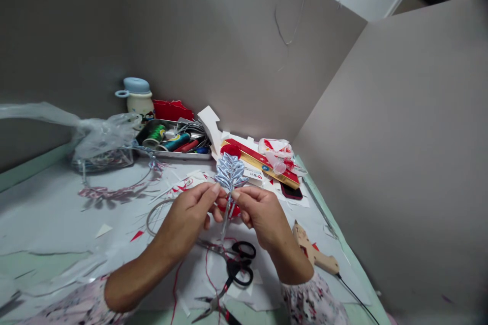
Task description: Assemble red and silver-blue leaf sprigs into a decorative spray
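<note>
A silvery-blue leaf spray [231, 170] stands upright between my two hands, its pale stem [225, 223] pointing down toward the table. My left hand [202, 203] pinches it at the base of the leaves, thumb against fingers. From the other side, my right hand [253, 208] grips the same spot between thumb and forefinger. Some red material [235, 209] shows behind the fingers, partly hidden. Below the hands lie black-handled scissors [244, 250] and pliers [209, 307], with red thread [208, 266] trailing across them.
A glue gun [314, 251] lies at right with its cord. Behind are a metal tray [183, 155] of thread spools and tools, a lidded bottle [138, 99], a red-and-gold box [263, 162] and a phone [292, 191]. At left are a plastic bag [102, 142] and a decorated hoop [114, 193].
</note>
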`<state>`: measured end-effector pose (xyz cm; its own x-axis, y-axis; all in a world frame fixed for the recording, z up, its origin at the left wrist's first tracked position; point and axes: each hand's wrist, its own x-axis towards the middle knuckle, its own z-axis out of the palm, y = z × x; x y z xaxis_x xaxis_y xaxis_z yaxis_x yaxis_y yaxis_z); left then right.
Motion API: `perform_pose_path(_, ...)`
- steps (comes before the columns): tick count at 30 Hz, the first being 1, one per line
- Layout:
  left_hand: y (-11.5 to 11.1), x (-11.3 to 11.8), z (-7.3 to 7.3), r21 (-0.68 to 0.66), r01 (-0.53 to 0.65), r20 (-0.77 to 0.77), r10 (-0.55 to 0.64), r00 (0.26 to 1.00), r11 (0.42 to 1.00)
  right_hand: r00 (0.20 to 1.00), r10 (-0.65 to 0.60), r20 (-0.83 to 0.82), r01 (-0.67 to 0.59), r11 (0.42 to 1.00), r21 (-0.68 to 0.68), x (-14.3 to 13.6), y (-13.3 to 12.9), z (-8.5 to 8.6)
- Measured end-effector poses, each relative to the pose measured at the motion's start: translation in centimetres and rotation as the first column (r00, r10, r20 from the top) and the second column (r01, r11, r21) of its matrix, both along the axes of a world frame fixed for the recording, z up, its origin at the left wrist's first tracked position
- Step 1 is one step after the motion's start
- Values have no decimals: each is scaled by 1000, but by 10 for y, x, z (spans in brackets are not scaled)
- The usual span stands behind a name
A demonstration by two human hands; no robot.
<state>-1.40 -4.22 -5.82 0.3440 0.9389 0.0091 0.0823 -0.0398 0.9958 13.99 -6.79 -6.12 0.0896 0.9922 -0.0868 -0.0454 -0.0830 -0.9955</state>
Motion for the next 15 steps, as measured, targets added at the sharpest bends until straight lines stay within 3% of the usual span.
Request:
perform_pose_path(5, -3, 3, 7, -12, 68, -122, -69, 990, 998, 1000, 0, 1, 0, 1000, 10, 0, 1, -2)
perform_pose_path(15, 2, 2, 6, -110, 132, -43, -137, 990, 985, 999, 23, 30, -24, 999, 34, 3, -1, 3)
